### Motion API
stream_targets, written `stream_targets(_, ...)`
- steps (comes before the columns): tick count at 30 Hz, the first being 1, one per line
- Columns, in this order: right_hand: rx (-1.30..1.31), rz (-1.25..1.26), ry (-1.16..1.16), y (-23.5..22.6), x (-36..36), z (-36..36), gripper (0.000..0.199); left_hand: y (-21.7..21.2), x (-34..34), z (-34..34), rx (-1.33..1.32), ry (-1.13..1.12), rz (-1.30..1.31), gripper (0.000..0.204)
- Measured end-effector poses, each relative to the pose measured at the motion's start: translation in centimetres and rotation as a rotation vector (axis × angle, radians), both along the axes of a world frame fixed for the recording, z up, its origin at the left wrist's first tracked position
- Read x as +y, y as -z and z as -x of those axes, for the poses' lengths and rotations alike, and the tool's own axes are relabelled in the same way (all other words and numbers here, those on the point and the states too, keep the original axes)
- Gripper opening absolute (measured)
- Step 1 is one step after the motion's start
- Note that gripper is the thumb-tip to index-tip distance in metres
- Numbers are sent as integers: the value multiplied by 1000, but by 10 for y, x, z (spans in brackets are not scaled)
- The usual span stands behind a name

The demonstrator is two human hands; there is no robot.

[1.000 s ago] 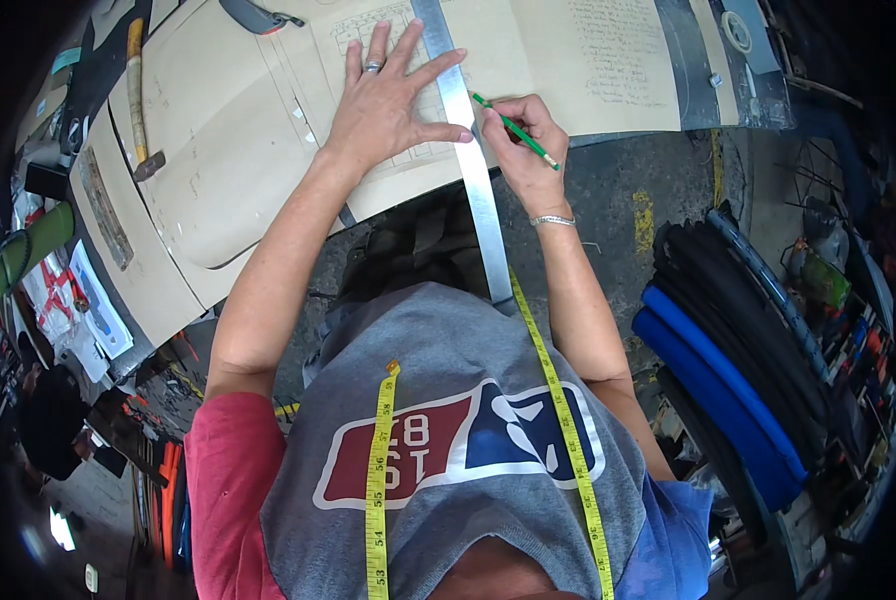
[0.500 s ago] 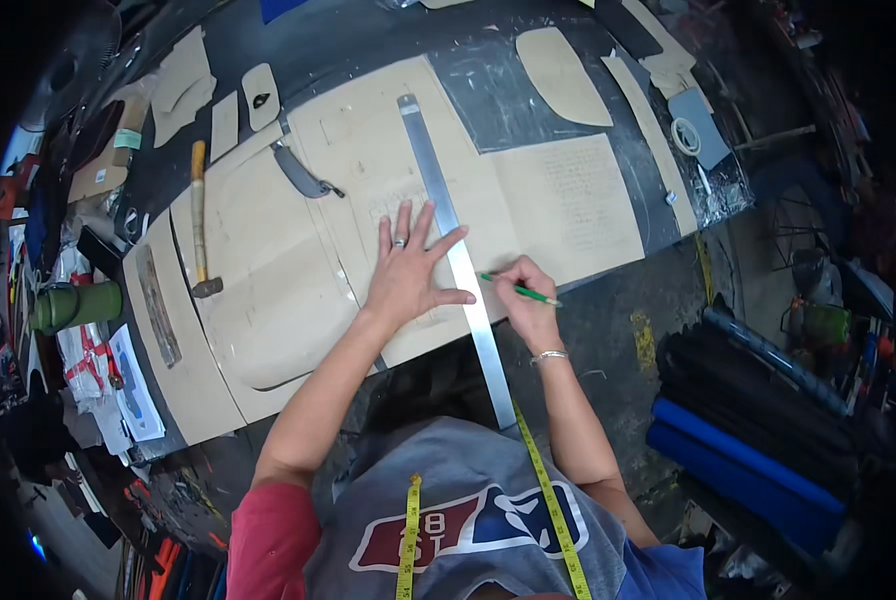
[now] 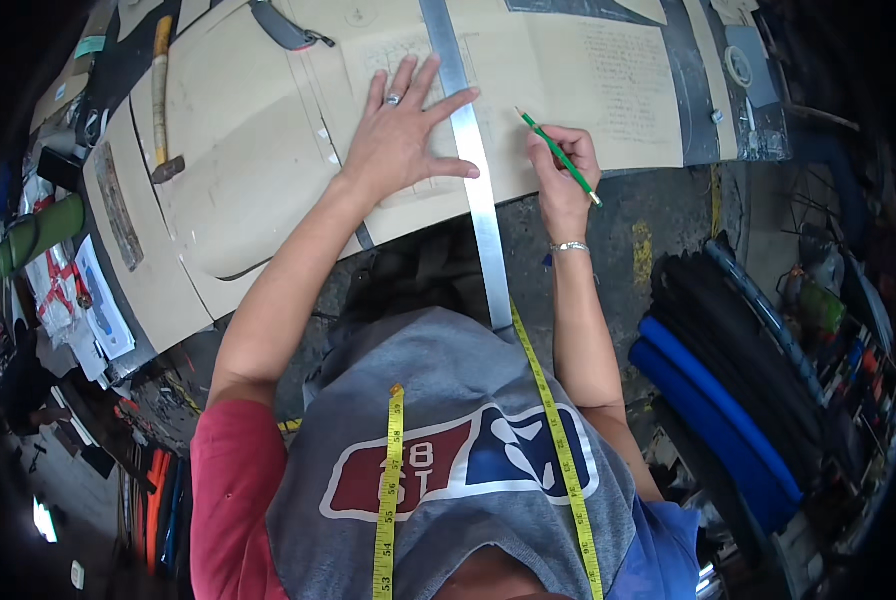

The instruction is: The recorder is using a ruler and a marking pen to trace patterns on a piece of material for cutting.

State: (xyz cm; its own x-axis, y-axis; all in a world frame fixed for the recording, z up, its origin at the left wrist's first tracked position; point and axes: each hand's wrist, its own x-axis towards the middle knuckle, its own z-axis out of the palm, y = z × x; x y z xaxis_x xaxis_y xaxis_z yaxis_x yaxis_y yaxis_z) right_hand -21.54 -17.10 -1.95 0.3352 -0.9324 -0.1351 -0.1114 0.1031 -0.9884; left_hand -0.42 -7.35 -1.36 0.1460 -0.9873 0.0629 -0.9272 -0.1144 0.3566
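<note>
My left hand (image 3: 398,135) lies spread on brown pattern paper (image 3: 588,60), with thumb and forefinger pressing on a long metal ruler (image 3: 471,140). The ruler crosses the paper and juts past the table's near edge toward my body. To its right, my right hand (image 3: 566,175) grips a green pencil (image 3: 560,157). The pencil's point is up and left of the fingers, over the paper and apart from the ruler. Handwriting and pencil lines mark the paper on both sides of the ruler.
A hammer (image 3: 162,100) and a dark curved-handled tool (image 3: 286,28) lie on the left of the paper. A tape roll (image 3: 738,66) is at the far right. Blue and black rolls (image 3: 718,420) stand at lower right. A yellow measuring tape (image 3: 558,450) hangs around my neck.
My right hand and the pencil have moved away from the ruler to the right. The left hand stays on the ruler. The whole view has shifted, so the table sits higher.
</note>
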Motion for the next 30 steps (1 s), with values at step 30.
stream_targets(30, 256, 270, -199, -5, 20, -16, 11, -38, -9, 6, 50, 8, -233, 106)
